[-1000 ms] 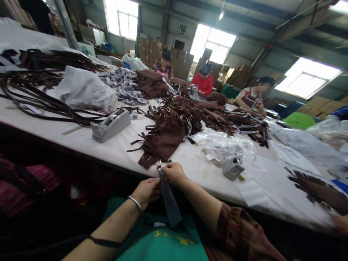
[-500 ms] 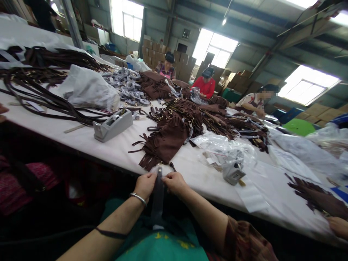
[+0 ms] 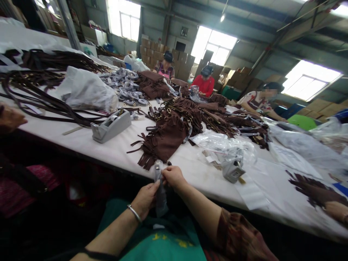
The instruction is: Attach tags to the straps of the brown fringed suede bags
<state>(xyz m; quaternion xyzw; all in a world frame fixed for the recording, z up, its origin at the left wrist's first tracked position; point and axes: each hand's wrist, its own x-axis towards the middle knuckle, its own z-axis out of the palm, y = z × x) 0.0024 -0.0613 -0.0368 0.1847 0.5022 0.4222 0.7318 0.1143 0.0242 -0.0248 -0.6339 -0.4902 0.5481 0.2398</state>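
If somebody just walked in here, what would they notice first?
Probably the big heap of brown fringed pieces in the middle of the white table. Behind it, a bright red top stands out. Up close, the left hand and right hand hold a grey strip at the table's near edge.

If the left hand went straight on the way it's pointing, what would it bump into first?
First the grey strip at its fingertips; just past that, the left hand would probably meet the right hand, though depth is hard to judge from this single view.
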